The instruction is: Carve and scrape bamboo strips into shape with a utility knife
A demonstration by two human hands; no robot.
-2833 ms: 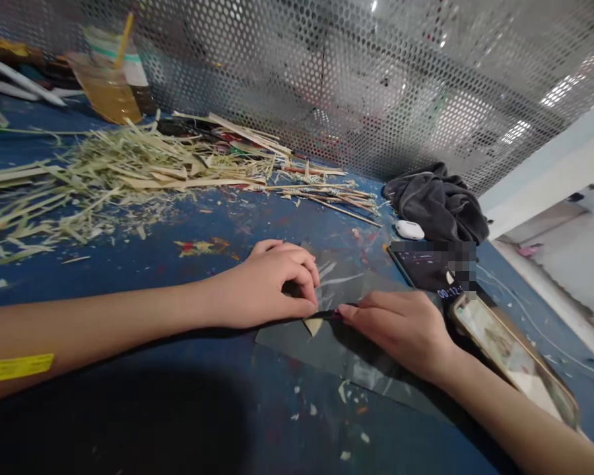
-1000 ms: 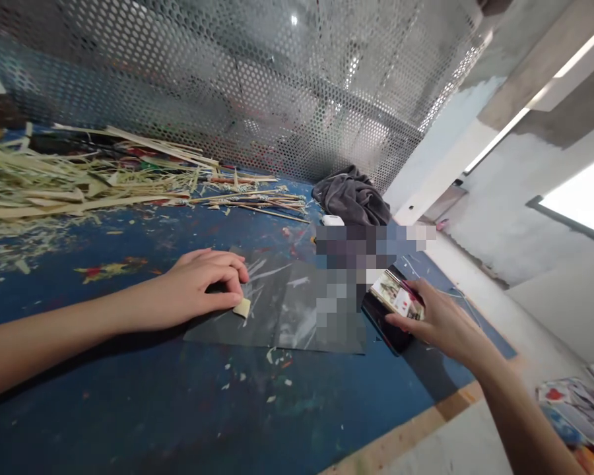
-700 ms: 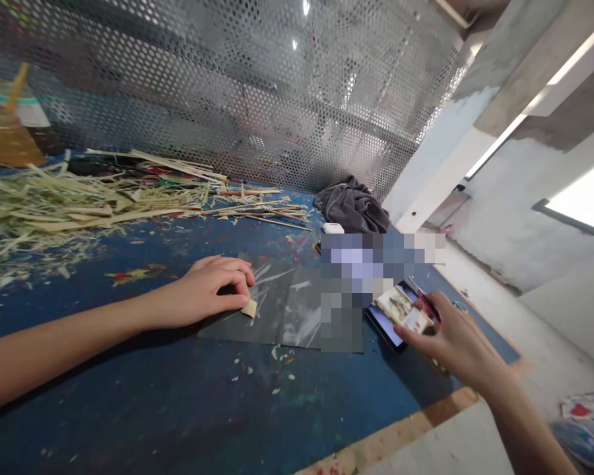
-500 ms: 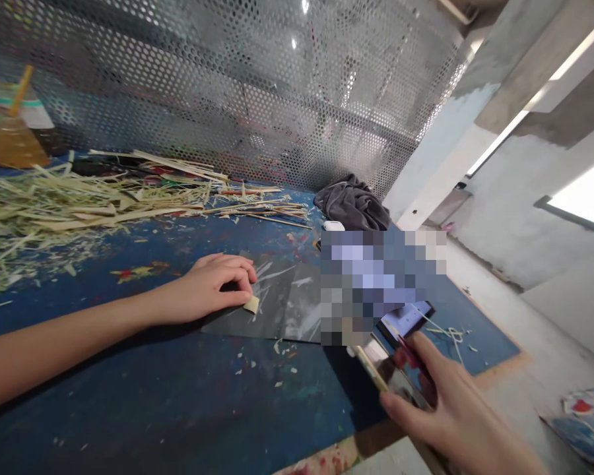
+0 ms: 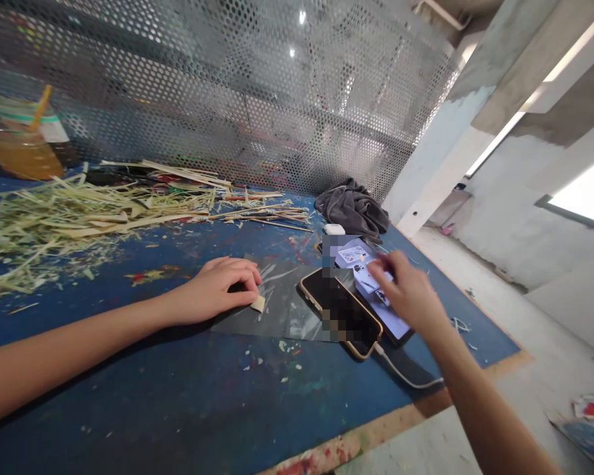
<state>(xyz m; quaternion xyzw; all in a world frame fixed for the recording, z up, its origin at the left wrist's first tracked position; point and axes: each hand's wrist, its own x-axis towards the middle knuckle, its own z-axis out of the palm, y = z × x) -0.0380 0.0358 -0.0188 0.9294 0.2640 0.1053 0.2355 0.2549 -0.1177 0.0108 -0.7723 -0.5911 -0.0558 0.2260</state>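
My left hand [image 5: 222, 288] rests on the blue table [image 5: 143, 396] with its fingers curled, pinching a small pale bamboo chip [image 5: 258, 303] against a dark scratched sheet [image 5: 282, 315]. A dark-screened phone in a gold case [image 5: 344, 316] lies on the sheet's right end, with a white cable [image 5: 406, 377] plugged into it. My right hand [image 5: 408, 290] reaches over a second device with a lit screen [image 5: 376, 297] just behind that phone. Its fingers are stretched toward the screen and hold nothing that I can see.
A heap of split bamboo strips and shavings [image 5: 79, 211] covers the back left. A plastic cup with a straw [image 5: 20, 142] stands at far left. A dark cloth [image 5: 352, 206] and a small white case [image 5: 334, 229] lie by the perforated metal wall [image 5: 257, 99]. The table edge [image 5: 376, 429] runs near right.
My right hand lifted the gold-cased phone, laid it down on the sheet, let go and reached to the lit screen. The left hand stayed on the chip. The view swung right.
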